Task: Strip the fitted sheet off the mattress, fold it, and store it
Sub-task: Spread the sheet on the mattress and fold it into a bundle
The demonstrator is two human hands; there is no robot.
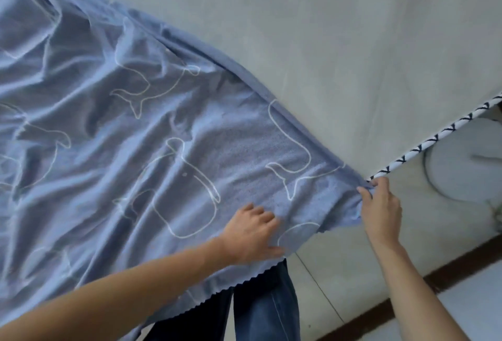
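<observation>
Pinching sheet (135, 129), right hand (380, 211), stretched toward upper-left

Bare grey mattress (326, 28), trimmed along its right edge with white-and-navy piping (434, 134). Spread across the mattress's left half, a blue fitted sheet (135, 123) printed with white whale outlines, heavily creased, its folded border running diagonally from the mattress's far left down to its near right corner. Drawn to a point at that corner, scalloped hem (239, 282) hanging over the mattress's near edge. Right of the diagonal, uncovered grey surface. Beyond the mattress's right edge, pale floor (339, 267) bearing a round grey object (461, 167), a dark strip (402, 300) crossing it.
</observation>
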